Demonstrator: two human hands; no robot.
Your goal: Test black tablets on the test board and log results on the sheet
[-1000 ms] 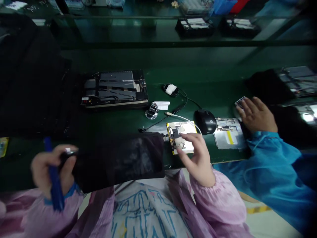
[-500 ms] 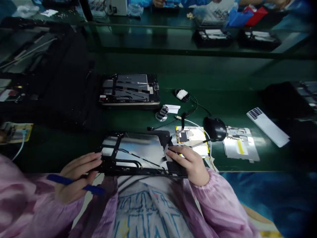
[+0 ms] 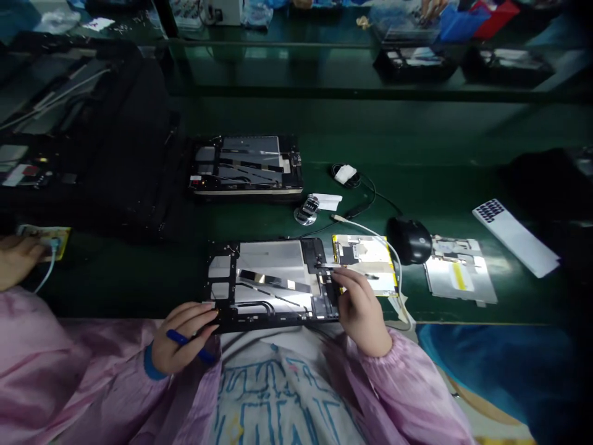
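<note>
An opened tablet lies at the bench's front edge, its metal plates, black frame and cables showing. Across its plates slants a dark, shiny ribbon cable. My left hand is closed on the tablet's left end, with a blue pen-like stick tucked through its fingers. At the right end, my right hand is closed, fingertips at the small connectors. A slim tool with a dark end seems to pass through those fingers; its kind is unclear. A yellow-edged battery lies just beyond this hand.
Another opened tablet lies behind. Right of the battery are a black rounded device, a metal plate and a white strip. A white cable loops nearby. Another person's hand is at far left.
The ribbon cable now lies flat across the tablet; a dark strip stood looped near the right hand before. My left hand has shifted right with the tablet's end. Another person's hand shows more at left.
</note>
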